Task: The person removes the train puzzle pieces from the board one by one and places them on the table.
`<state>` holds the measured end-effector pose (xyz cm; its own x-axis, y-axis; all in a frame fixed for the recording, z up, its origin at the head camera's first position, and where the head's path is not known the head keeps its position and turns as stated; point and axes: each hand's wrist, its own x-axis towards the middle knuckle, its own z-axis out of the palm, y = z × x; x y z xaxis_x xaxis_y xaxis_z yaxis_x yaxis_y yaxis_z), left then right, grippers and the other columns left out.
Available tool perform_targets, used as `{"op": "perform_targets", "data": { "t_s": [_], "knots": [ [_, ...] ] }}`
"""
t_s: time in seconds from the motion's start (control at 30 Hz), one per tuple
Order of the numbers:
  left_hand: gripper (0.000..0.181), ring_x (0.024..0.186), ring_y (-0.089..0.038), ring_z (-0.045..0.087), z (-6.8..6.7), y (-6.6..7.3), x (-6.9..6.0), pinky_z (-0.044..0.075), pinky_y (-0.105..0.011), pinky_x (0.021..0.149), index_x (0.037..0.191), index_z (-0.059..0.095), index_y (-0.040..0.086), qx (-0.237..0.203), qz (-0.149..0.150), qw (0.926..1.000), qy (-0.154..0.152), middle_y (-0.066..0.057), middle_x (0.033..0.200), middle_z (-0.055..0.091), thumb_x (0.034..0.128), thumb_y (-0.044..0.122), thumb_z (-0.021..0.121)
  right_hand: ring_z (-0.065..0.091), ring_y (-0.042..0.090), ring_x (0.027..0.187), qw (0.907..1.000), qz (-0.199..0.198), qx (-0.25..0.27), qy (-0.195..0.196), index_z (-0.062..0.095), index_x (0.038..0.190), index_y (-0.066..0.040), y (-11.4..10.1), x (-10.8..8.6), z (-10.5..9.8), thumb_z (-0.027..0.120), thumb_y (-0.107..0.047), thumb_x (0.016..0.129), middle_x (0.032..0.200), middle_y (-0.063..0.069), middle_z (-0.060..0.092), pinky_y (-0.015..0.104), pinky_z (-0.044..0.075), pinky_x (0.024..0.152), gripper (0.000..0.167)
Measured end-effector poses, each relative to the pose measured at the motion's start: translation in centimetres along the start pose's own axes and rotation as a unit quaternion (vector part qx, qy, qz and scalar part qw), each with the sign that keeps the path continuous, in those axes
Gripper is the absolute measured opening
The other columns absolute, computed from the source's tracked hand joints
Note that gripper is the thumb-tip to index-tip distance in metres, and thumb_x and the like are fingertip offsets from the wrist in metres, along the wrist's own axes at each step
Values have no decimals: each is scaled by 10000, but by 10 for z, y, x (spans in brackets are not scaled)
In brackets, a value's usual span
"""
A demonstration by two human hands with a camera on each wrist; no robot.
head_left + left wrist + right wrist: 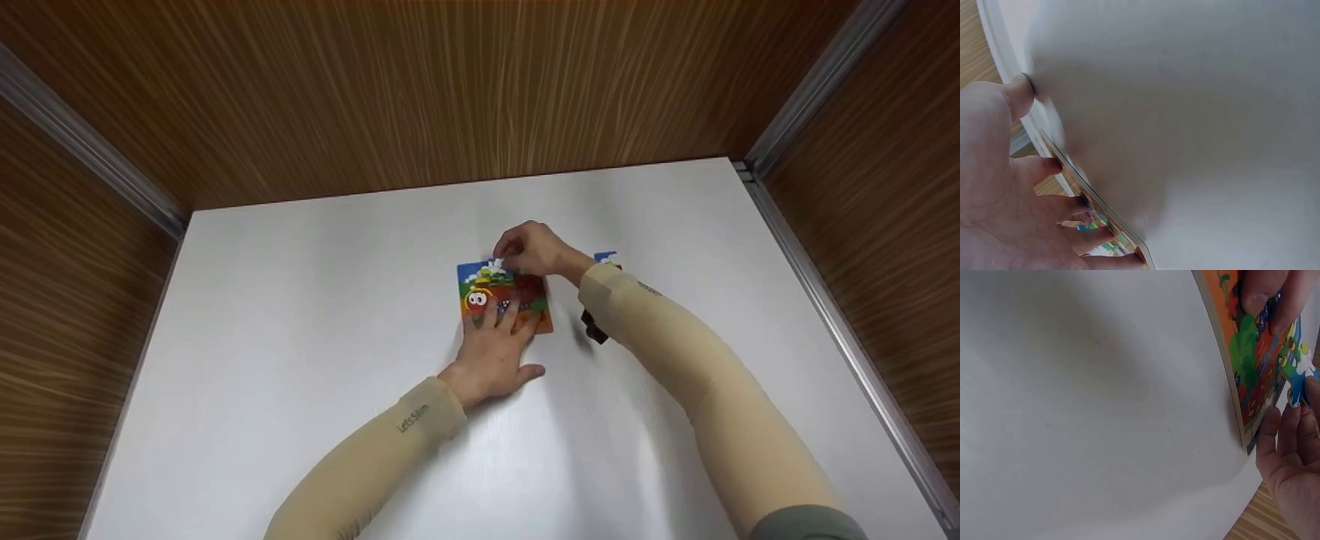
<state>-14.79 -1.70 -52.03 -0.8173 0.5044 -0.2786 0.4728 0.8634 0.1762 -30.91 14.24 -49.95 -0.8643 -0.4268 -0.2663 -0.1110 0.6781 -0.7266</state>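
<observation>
A colourful picture puzzle board [472,271] lies on the white table, with a cartoon face at its left. My left hand [491,360] rests palm down on its lower part, fingers spread and fairly straight. At the board's top edge my right hand [534,251] pinches a puzzle piece [1298,371] between thumb and fingers; the right wrist view shows this piece tilted, blue, white and green. In that view, fingers of the left hand [1275,295] press on the board [1223,323]. The left wrist view shows the left hand [1022,197] with its fingertips on the board's edge [1120,228].
Another blue and white piece [606,257] lies right of the board, partly hidden by the right forearm. A dark object [594,328] is beside that sleeve. Wood-grain panels [450,90] stand around the back and sides of the white table [300,300].
</observation>
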Motion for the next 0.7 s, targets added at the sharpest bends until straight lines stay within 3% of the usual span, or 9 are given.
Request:
{"op": "perform_targets", "data": {
  "t_s": [0.27,0.53,0.7],
  "knots": [
    [882,1757,-529,141,-1,2,0,241,-846,1314,1800,287,308,-75,-59,9999,-76,-135,1914,159,1078,738,552,647,241,1094,9997,55,226,-94,815,1254,-100,3,-3,-13,739,-95,1056,1242,150,783,424,578,1087,212],
    [880,1757,-536,132,0,0,3,226,-854,1314,1803,279,309,-220,-82,9997,-59,-134,1912,169,1081,726,563,655,177,974,9995,-104,285,70,837,1218,-74,8,-14,-34,780,-90,1043,1167,138,804,222,607,841,185],
    [878,1758,-538,118,1,-1,2,229,-852,1314,1805,270,310,-273,-101,9996,-66,-135,1915,149,1086,720,561,686,157,950,9988,-9,466,172,835,1214,-56,19,-22,-49,795,-104,1043,1154,139,809,234,652,824,182]
  ]
}}
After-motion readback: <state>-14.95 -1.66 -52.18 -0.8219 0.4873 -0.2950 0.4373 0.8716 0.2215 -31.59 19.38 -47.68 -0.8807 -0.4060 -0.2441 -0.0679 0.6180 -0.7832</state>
